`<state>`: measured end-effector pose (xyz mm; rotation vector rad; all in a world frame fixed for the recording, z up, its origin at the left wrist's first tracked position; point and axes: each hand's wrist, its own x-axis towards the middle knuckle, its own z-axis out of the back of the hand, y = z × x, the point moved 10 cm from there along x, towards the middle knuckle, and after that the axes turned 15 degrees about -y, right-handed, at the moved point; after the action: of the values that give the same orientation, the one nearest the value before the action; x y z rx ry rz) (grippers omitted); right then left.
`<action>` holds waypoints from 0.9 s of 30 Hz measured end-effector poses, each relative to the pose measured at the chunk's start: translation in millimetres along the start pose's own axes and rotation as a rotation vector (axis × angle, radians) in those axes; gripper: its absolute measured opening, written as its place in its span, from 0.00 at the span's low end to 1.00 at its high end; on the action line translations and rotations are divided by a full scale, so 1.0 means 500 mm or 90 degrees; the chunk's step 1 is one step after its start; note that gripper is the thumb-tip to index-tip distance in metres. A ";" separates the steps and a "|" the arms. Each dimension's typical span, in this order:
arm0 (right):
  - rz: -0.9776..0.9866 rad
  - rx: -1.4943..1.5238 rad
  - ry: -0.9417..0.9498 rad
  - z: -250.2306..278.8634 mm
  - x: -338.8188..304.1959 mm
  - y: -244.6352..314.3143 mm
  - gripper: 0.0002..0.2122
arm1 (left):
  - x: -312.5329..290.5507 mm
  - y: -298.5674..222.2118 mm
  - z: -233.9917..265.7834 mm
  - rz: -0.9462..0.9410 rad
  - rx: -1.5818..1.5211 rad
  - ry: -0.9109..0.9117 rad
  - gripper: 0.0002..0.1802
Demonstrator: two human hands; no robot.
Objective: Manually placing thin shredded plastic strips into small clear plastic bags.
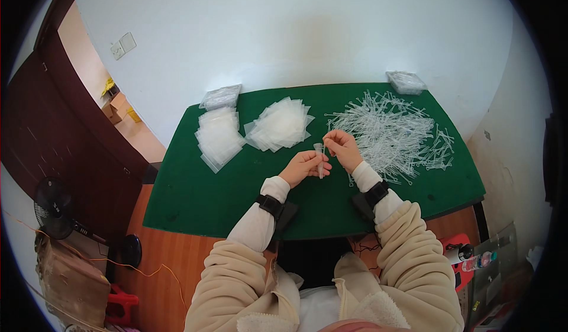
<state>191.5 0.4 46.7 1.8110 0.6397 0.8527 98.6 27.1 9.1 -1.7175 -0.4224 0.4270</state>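
Note:
My left hand [307, 167] is closed round a small upright bundle of thin clear plastic sticks [319, 148], whose tops stick out above the fingers. Just to its right, my right hand [345, 149] pinches what looks like one clear plastic stick [325, 145] beside the top of the bundle. A big loose heap of the same sticks [387, 132], many with small looped ends, spreads over the right of the table. Left of my hands lie two fanned piles of clear flat plastic bags, one in the middle [280, 125] and one farther left [219, 137].
The table [201, 205] has a green cloth top. Packed clear bundles stand at its back left [221, 97] and back right [407, 82], near the white wall. A black fan [54, 206] and a cardboard box [70, 277] are at left, a red stool [455, 255] with bottles at right.

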 end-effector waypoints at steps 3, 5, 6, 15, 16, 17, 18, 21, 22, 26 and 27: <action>0.021 -0.042 -0.009 0.003 -0.001 0.004 0.03 | -0.001 0.003 -0.004 0.000 0.010 0.016 0.14; 0.023 -0.052 -0.006 -0.001 -0.006 0.010 0.04 | -0.002 0.002 -0.005 -0.005 0.017 0.022 0.16; 0.025 -0.061 -0.002 -0.004 -0.009 0.014 0.04 | -0.003 0.001 -0.006 -0.008 0.021 0.025 0.17; -0.011 -0.002 0.089 -0.026 -0.022 0.010 0.04 | -0.030 -0.098 -0.014 -0.362 0.281 -0.052 0.12; -0.011 -0.002 0.088 -0.025 -0.022 0.010 0.04 | -0.030 -0.096 -0.014 -0.355 0.303 -0.062 0.11; -0.011 0.001 0.087 -0.025 -0.020 0.011 0.04 | -0.029 -0.095 -0.015 -0.348 0.324 -0.071 0.11; -0.010 0.004 0.085 -0.025 -0.019 0.012 0.04 | -0.029 -0.091 -0.013 -0.340 0.346 -0.081 0.10; 0.002 0.000 0.080 -0.022 -0.019 0.013 0.04 | -0.030 -0.096 -0.005 -0.346 0.350 -0.107 0.10; 0.016 -0.008 0.076 -0.019 -0.018 0.015 0.04 | -0.031 -0.099 -0.002 -0.349 0.351 -0.120 0.10; 0.035 -0.038 0.091 -0.022 -0.014 0.006 0.04 | -0.025 -0.084 0.001 -0.337 0.364 -0.113 0.08; 0.037 -0.049 0.100 -0.023 -0.014 0.003 0.04 | -0.022 -0.082 0.003 -0.338 0.364 -0.112 0.08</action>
<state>178.2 0.9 49.1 1.7114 0.6469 1.0536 86.3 30.3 49.5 -0.9683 -0.7760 0.2723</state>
